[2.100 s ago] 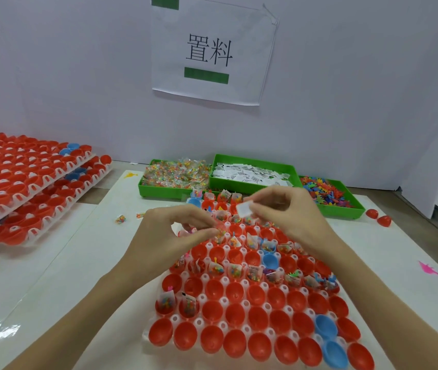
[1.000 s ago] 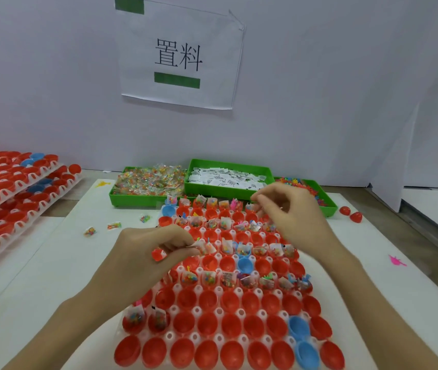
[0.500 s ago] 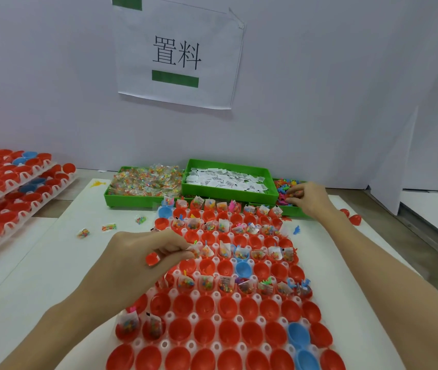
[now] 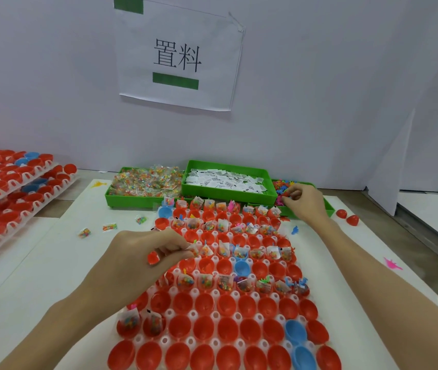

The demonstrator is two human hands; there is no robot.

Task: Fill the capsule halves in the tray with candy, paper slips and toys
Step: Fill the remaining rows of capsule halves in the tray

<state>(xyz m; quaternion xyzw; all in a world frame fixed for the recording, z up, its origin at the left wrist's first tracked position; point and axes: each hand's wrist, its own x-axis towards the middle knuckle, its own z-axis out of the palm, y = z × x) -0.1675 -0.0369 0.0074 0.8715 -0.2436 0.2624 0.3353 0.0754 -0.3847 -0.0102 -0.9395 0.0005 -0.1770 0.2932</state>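
A white tray [image 4: 213, 259] of red and blue capsule halves lies in front of me; the far rows hold candy packets, slips and toys, while most of the near rows are bare. My left hand [image 4: 143, 259] hovers over the tray's left side, its curled fingers pinching paper slips [image 4: 192, 247]. My right hand [image 4: 304, 200] reaches into the green toy bin [image 4: 328, 208] at the back right, with its fingertips curled among the small coloured toys [image 4: 281, 189]. A green bin of candy packets [image 4: 145, 181] and a green bin of paper slips [image 4: 225, 180] stand behind the tray.
Stacked trays of red capsule halves [image 4: 12, 188] sit at the left. Loose candy packets [image 4: 109, 227] lie on the white table left of the tray. Two red capsule halves [image 4: 347, 217] and a pink toy [image 4: 392, 264] lie at the right. A paper sign [image 4: 177, 54] hangs on the back wall.
My right hand left the tray's far rows and moved right into the toy bin. My left hand stayed over the tray's left side with its slips.
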